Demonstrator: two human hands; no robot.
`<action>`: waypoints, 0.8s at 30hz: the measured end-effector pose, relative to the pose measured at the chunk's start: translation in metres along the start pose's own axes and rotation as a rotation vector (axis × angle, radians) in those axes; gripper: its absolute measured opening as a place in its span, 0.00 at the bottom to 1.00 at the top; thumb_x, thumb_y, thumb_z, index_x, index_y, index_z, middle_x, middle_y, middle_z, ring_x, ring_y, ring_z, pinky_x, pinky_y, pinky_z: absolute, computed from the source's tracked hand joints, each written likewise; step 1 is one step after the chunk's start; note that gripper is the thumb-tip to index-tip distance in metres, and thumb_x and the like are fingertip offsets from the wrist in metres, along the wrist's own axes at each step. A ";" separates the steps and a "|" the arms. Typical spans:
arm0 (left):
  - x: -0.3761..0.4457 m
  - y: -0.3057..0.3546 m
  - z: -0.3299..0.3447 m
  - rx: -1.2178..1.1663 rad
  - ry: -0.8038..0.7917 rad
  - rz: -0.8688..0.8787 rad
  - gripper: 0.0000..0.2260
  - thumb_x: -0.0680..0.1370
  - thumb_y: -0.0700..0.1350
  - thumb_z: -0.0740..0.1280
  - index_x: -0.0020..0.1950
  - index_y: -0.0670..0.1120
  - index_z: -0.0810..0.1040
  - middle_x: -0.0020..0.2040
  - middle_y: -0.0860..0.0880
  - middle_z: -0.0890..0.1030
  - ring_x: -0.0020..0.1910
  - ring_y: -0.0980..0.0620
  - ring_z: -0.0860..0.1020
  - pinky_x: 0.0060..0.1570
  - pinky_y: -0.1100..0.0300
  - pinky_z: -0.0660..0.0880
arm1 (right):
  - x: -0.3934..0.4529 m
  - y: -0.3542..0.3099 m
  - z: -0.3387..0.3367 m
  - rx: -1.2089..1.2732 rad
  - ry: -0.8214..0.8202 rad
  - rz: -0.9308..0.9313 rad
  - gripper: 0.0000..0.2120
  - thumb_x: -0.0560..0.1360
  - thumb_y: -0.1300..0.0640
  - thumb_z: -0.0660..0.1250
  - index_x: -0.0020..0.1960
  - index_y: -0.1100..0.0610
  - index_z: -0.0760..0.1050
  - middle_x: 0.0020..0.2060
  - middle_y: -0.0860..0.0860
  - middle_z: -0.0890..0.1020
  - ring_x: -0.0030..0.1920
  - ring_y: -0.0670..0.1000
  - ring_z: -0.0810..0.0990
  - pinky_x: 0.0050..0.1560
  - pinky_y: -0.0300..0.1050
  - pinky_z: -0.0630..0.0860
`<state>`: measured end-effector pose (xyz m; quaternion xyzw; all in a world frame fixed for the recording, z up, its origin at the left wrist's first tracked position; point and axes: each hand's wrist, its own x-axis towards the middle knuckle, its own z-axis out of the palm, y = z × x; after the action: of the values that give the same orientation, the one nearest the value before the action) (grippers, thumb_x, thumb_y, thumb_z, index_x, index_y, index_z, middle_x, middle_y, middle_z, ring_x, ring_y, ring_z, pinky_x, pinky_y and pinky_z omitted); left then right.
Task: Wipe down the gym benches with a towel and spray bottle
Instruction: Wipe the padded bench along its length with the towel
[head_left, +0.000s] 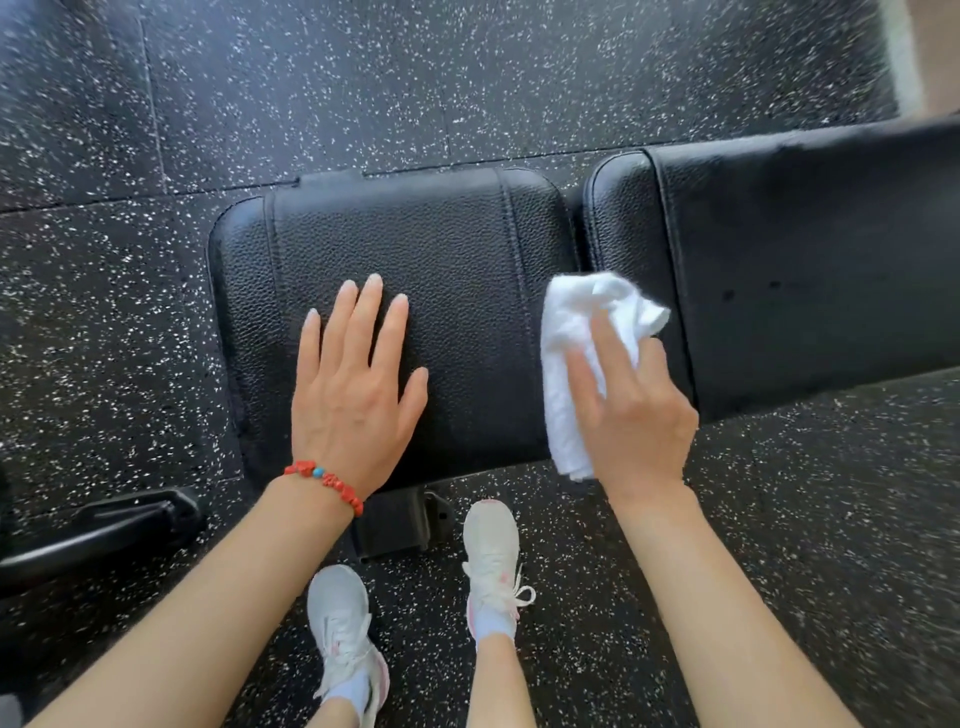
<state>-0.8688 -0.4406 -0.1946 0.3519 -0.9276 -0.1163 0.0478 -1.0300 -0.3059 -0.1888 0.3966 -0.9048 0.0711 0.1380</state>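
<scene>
Left hand (358, 395): flat, fingers straight, pressing the seat pad (457, 249).
Right hand (631, 410): grasping one white towel (569, 332) at the gap beside the back pad (810, 270).
Pads: two, black.
Writing: none readable.
Shoes: two, white.

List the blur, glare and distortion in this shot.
Head view: right hand and white towel smeared by motion blur; left hand sharp on the seat pad; soft glare on the back pad; wide-angle bending at the edges.
</scene>
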 end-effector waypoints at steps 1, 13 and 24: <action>0.002 0.009 0.000 -0.009 0.000 0.021 0.24 0.77 0.49 0.56 0.69 0.38 0.67 0.71 0.37 0.66 0.71 0.38 0.63 0.69 0.41 0.56 | 0.009 0.011 0.001 0.026 0.027 0.059 0.15 0.74 0.49 0.64 0.55 0.56 0.80 0.31 0.57 0.76 0.21 0.53 0.71 0.19 0.39 0.68; 0.056 0.080 0.037 0.031 -0.032 0.047 0.24 0.77 0.50 0.55 0.71 0.41 0.66 0.72 0.40 0.64 0.72 0.40 0.61 0.70 0.41 0.54 | 0.052 0.050 0.039 0.027 -0.001 0.107 0.20 0.72 0.44 0.64 0.56 0.56 0.79 0.35 0.58 0.79 0.26 0.54 0.76 0.20 0.39 0.69; 0.056 0.081 0.039 0.069 0.005 0.033 0.24 0.77 0.51 0.56 0.70 0.41 0.67 0.72 0.40 0.65 0.71 0.41 0.62 0.70 0.42 0.55 | 0.050 0.077 0.035 -0.060 0.055 -0.054 0.20 0.73 0.42 0.65 0.57 0.55 0.79 0.32 0.53 0.78 0.23 0.49 0.73 0.22 0.40 0.69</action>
<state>-0.9693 -0.4123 -0.2120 0.3385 -0.9365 -0.0826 0.0400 -1.1258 -0.2974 -0.2079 0.4146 -0.8912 0.0511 0.1765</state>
